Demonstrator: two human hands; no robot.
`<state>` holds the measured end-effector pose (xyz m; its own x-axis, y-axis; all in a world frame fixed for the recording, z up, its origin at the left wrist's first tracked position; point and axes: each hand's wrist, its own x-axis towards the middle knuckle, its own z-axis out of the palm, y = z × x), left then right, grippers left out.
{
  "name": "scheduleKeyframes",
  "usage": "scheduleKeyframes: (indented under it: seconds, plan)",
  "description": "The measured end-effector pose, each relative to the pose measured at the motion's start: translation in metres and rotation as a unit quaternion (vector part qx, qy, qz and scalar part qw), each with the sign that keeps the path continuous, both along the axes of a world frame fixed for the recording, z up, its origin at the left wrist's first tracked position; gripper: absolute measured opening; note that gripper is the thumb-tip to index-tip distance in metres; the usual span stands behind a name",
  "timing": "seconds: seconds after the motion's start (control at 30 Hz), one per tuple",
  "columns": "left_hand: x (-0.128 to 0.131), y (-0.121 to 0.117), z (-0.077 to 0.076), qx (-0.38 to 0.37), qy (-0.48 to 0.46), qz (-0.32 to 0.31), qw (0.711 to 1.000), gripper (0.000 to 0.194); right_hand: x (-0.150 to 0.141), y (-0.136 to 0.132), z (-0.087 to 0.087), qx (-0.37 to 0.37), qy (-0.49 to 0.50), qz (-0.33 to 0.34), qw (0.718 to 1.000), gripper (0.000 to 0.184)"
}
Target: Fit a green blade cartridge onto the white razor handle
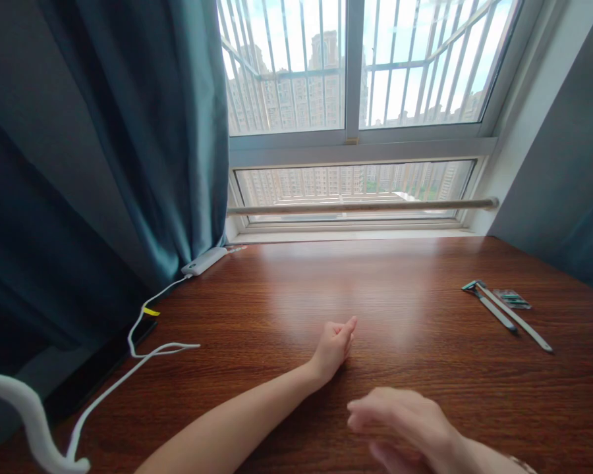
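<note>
My left hand point(332, 350) rests on the brown wooden table point(296, 283), its fingers curled into a fist and the thumb pointing away from me. Nothing shows in it. Closer to me, my right hand point(408, 421) hovers with its fingers extended and the thumb apart below them; it is slightly blurred and holds nothing. Away to the right lie a razor point(494, 309) with a teal head, a long pale stick-like handle point(516, 319) and a clear pack point(512, 299) with teal and dark pieces inside. Neither hand touches these.
A white power strip point(205, 261) sits by the blue curtain point(192, 131), its white cord point(133, 329) running along the table's left side. A curved white tube point(29, 408) stands at the lower left. Behind the table is a barred window point(350, 79) with a horizontal rail point(360, 207).
</note>
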<state>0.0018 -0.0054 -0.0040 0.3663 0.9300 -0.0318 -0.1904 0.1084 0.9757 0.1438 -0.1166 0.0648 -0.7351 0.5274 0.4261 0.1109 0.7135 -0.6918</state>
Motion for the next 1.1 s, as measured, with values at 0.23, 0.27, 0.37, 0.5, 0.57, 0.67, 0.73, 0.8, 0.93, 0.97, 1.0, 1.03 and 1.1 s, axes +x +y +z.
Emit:
scheduleKeyframes:
  seconds: [0.23,0.27,0.37,0.5,0.57,0.67,0.73,0.8,0.93,0.97,1.0,1.03,1.1]
  plan:
    - [-0.002,0.002,-0.002,0.017,0.019,-0.010,1.000,0.057,0.102,0.131,-0.036,0.222,-0.169,-0.378,0.883,0.035]
    - [-0.002,0.002,-0.001,0.019,0.024,-0.011,0.999,0.056,0.116,0.142,-0.044,0.225,-0.200,-0.426,0.853,0.041]
    - [-0.001,0.002,-0.001,0.026,0.050,-0.012,0.998,0.054,0.154,0.162,-0.060,0.198,-0.282,-0.480,0.807,0.039]
    - [0.000,0.002,0.000,0.049,0.093,-0.014,0.994,0.053,0.202,0.175,-0.054,0.105,-0.321,-0.566,0.752,0.027]
    - [0.001,0.002,0.000,0.055,0.115,-0.012,0.992,0.052,0.223,0.178,-0.048,0.055,-0.335,-0.611,0.715,0.026]
    - [0.001,0.003,-0.001,0.064,0.143,-0.013,0.988,0.051,0.248,0.180,-0.042,-0.038,-0.369,-0.662,0.652,0.028]
    - [0.002,0.004,-0.002,0.069,0.156,-0.011,0.985,0.050,0.257,0.179,-0.043,-0.086,-0.382,-0.674,0.627,0.027]
    - [0.002,0.005,-0.002,0.071,0.165,-0.011,0.984,0.050,0.262,0.179,-0.044,-0.103,-0.385,-0.680,0.615,0.027]
    - [0.004,0.006,-0.003,0.074,0.171,-0.003,0.983,0.050,0.264,0.179,-0.048,-0.111,-0.383,-0.692,0.602,0.029]
    - [0.004,0.006,-0.003,0.073,0.171,-0.001,0.983,0.050,0.265,0.179,-0.048,-0.113,-0.383,-0.694,0.599,0.030]
    - [0.004,0.005,-0.003,0.072,0.172,0.001,0.982,0.050,0.266,0.179,-0.048,-0.115,-0.383,-0.696,0.597,0.030]
    - [0.004,0.005,-0.003,0.072,0.173,0.002,0.982,0.050,0.266,0.179,-0.048,-0.116,-0.382,-0.698,0.595,0.031]
    - [0.005,0.004,-0.002,0.072,0.174,0.003,0.982,0.050,0.267,0.179,-0.048,-0.120,-0.380,-0.699,0.593,0.033]
